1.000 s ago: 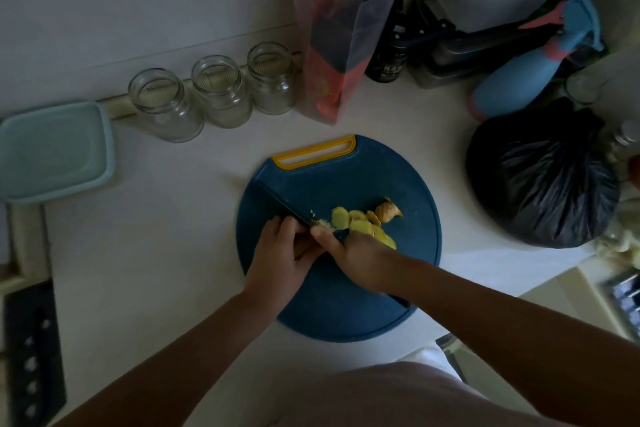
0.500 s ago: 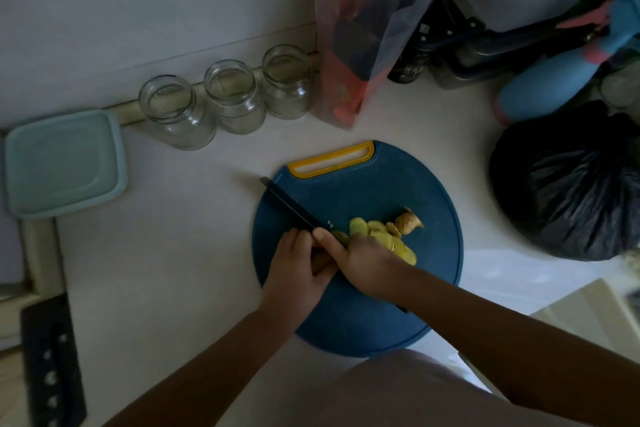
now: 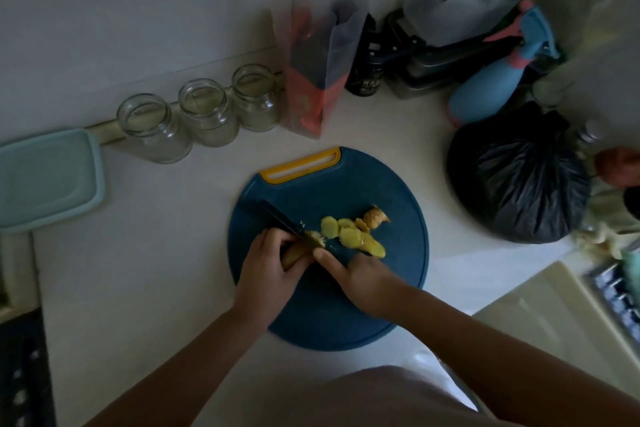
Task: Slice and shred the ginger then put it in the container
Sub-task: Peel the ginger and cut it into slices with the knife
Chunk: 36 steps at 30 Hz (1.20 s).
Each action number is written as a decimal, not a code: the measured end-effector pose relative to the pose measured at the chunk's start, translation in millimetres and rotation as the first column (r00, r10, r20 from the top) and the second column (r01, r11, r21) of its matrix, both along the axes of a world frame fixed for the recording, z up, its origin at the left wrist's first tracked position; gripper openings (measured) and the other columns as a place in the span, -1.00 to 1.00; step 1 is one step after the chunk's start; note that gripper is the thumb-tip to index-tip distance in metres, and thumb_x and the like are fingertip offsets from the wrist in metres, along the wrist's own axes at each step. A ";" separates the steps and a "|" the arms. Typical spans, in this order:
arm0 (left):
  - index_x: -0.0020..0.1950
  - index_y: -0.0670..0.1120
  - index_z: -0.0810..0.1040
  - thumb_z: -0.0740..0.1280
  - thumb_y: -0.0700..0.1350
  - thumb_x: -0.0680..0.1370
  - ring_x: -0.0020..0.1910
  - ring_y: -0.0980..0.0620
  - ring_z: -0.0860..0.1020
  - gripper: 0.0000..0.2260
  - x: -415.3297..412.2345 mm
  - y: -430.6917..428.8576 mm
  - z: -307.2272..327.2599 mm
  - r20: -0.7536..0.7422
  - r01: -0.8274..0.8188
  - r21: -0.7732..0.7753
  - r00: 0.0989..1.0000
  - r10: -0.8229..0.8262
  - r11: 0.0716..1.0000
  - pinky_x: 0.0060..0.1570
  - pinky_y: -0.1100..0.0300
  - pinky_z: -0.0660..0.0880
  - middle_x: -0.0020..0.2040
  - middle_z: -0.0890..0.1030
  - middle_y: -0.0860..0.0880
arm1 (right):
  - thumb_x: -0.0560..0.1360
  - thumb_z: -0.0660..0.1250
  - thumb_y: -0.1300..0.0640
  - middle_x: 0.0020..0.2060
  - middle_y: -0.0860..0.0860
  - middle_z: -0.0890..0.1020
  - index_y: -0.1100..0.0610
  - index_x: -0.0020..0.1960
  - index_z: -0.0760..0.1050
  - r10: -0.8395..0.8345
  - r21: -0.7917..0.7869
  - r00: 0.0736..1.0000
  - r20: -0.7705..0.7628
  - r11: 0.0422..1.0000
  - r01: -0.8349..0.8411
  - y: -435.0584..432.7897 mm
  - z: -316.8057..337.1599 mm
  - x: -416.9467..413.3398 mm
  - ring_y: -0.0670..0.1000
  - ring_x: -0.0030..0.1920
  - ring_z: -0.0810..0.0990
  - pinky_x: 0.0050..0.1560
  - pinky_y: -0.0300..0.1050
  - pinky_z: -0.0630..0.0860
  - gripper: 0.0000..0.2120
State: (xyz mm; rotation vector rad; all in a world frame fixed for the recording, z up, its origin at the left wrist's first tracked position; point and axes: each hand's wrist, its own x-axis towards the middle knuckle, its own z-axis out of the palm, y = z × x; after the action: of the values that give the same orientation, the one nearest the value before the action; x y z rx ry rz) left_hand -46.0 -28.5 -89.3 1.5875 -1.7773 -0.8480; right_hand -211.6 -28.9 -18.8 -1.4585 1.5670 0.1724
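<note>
A round blue cutting board [image 3: 391, 215] with a yellow handle lies on the counter. Several yellow ginger slices [image 3: 349, 236] and a brown ginger end piece [image 3: 375, 217] lie on it. My left hand [image 3: 270, 270] grips the uncut ginger piece [image 3: 294, 255], mostly hidden under the fingers. My right hand [image 3: 360, 274] holds a dark knife [image 3: 282, 218], its forefinger along the spine, the blade cutting at the ginger's end. A pale blue lidded container [image 3: 45, 178] sits at the far left.
Three open glass jars [image 3: 204, 114] line the wall behind the board. A translucent bag [image 3: 318, 69], dark bottles, a blue spray bottle [image 3: 495, 83] and a black plastic bag [image 3: 519, 177] crowd the back right. A dark stove panel [image 3: 20, 374] is at lower left.
The knife blade has come down and sits at the ginger's cut end. My head has shifted, so the whole scene has slid in the view. Both hands keep their grip.
</note>
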 end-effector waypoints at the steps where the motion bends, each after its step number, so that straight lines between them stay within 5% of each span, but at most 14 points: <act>1: -0.05 -0.10 0.50 0.34 0.23 0.40 -0.09 0.00 0.51 -0.59 -1.0 1.1 -1.9 0.004 -0.005 -0.010 1.000 0.005 1.000 -0.17 0.15 0.47 -0.10 0.52 0.01 | 0.62 -0.06 -0.26 -0.19 0.17 0.53 -0.15 -0.26 0.28 -0.004 -0.011 1.000 -0.010 1.000 0.004 4.0 -2.3 -3.3 0.18 -0.06 0.57 0.03 0.02 0.50 -0.64; 7: -0.13 -0.12 0.50 0.41 0.10 0.37 -0.16 -0.06 0.51 -0.69 -5.6 0.1 -5.1 0.046 -0.028 -0.052 0.998 0.030 0.998 -0.23 0.15 0.42 -0.16 0.50 -0.03 | 0.50 -0.08 -0.41 -0.13 0.13 0.62 0.15 -0.02 0.51 -0.050 -0.033 0.999 -0.009 0.998 0.050 5.3 -21.5 -6.4 0.11 -0.11 0.57 -0.01 -0.03 0.50 -0.32; 10: -0.15 -0.14 0.49 0.39 0.07 0.38 -0.19 -0.08 0.52 -0.71 -7.2 0.8 -4.9 0.054 -0.029 -0.060 0.998 0.032 0.998 -0.26 0.14 0.43 -0.17 0.49 -0.05 | 0.60 -0.08 -0.28 -0.22 0.16 0.53 0.03 -0.03 0.50 0.018 -0.024 1.000 -0.003 1.000 -0.018 2.9 -15.6 0.5 0.15 -0.12 0.58 -0.04 0.01 0.51 -0.49; 12: -0.18 -0.14 0.48 0.33 0.10 0.41 -0.23 -0.06 0.50 -0.70 -8.5 0.4 -4.5 0.070 -0.028 -0.083 0.997 0.034 0.996 -0.29 0.17 0.39 -0.20 0.47 -0.05 | 0.69 -0.09 -0.05 -0.16 0.18 0.43 -0.03 0.45 0.28 -0.136 -0.009 0.990 0.048 0.991 0.136 -6.8 -17.6 9.0 0.13 -0.12 0.52 -0.12 -0.03 0.43 -0.61; 14: -0.21 -0.16 0.43 0.31 0.08 0.42 -0.27 -0.06 0.48 -0.71 -9.5 0.8 -3.5 0.115 -0.024 -0.097 0.993 0.035 0.995 -0.31 0.19 0.35 -0.22 0.45 -0.07 | 0.70 -0.09 0.10 0.01 0.25 0.47 0.04 0.59 -0.20 -0.199 -0.017 0.978 0.058 0.979 0.201 -17.6 -15.7 16.1 0.16 -0.02 0.53 -0.13 -0.06 0.34 -0.49; 16: -0.22 -0.16 0.41 0.44 -0.05 0.39 -0.29 -0.09 0.49 -0.74 -10.1 3.0 -3.9 0.154 -0.026 -0.106 0.987 0.042 0.994 -0.31 0.20 0.34 -0.23 0.44 -0.09 | 0.70 -0.08 0.15 0.15 0.29 0.46 0.10 0.58 -0.27 -0.151 -0.010 0.988 0.030 0.988 0.151 -20.6 -15.4 19.9 0.20 0.08 0.53 -0.09 -0.03 0.36 -0.46; 18: -0.23 -0.16 0.41 0.53 -0.18 0.32 -0.30 -0.09 0.48 -0.71 -10.4 4.3 -1.6 0.191 -0.020 -0.109 0.981 0.041 0.994 -0.33 0.20 0.35 -0.24 0.44 -0.09 | 0.70 -0.06 0.07 0.18 0.31 0.46 0.13 0.59 -0.13 -0.185 0.056 0.981 0.062 0.982 0.182 -20.8 -17.1 21.5 0.21 0.11 0.53 0.00 -0.02 0.43 -0.49; 22: -0.23 -0.15 0.41 0.43 -0.02 0.37 -0.28 -0.08 0.48 -0.73 -7.2 3.5 2.1 0.182 0.010 -0.121 0.983 0.012 0.993 -0.37 0.11 0.42 -0.25 0.43 -0.07 | 0.62 -0.05 -0.26 0.06 0.22 0.56 0.19 0.21 0.50 -0.174 0.076 0.977 0.122 0.983 0.166 -22.2 -11.3 20.7 0.22 0.16 0.55 0.12 -0.04 0.43 -0.40; 25: -0.15 -0.13 0.50 0.36 0.16 0.41 -0.22 -0.02 0.50 -0.66 -2.1 -2.8 6.1 0.062 -0.021 -0.013 0.998 0.022 1.000 -0.29 0.11 0.46 -0.21 0.48 -0.02 | 0.60 -0.06 -0.30 -0.09 0.13 0.49 -0.10 -0.12 0.40 -0.113 0.042 0.990 0.088 0.993 0.110 -22.5 -4.2 19.0 0.14 0.01 0.56 0.01 -0.07 0.47 -0.61; 28: -0.03 -0.06 0.58 0.46 0.07 0.41 -0.16 0.09 0.52 -0.74 -0.7 -6.4 11.6 -0.015 0.002 0.066 1.000 -0.001 0.998 -0.19 0.23 0.45 -0.14 0.52 0.02 | 0.53 -0.04 -0.40 -0.17 0.12 0.55 0.12 -0.04 0.45 -0.171 -0.005 0.983 0.062 0.985 0.172 -16.0 -10.0 9.6 0.01 -0.19 0.54 -0.29 -0.23 0.37 -0.39; 31: -0.01 -0.05 0.61 0.50 0.02 0.39 -0.15 0.19 0.52 -0.75 0.5 -5.2 12.2 -0.036 -0.005 0.043 0.999 0.007 0.999 -0.18 0.43 0.39 -0.12 0.52 0.05 | 0.51 -0.08 -0.44 -0.42 0.13 0.48 0.18 -0.28 0.42 -0.148 0.088 0.988 0.035 0.986 0.145 -4.8 -9.7 -0.4 -0.01 -0.42 0.48 -0.36 -0.21 0.36 -0.29; 36: -0.08 -0.11 0.60 0.55 0.07 0.27 -0.18 0.06 0.52 -0.64 -6.2 -6.3 8.5 0.058 -0.054 0.032 0.997 0.052 0.998 -0.21 0.19 0.48 -0.15 0.50 0.01 | 0.43 -0.11 -0.51 -0.43 0.16 0.49 0.21 -0.34 0.40 -0.168 0.182 0.986 0.010 0.970 0.164 2.1 -13.4 -12.7 0.02 -0.51 0.47 -0.35 -0.20 0.43 -0.20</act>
State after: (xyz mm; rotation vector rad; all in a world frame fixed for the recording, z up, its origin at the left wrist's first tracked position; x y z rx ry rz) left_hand -52.2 -34.8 -80.9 1.6889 -1.7601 -0.8193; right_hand -224.3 -26.8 -32.2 -1.1793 1.6010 0.1914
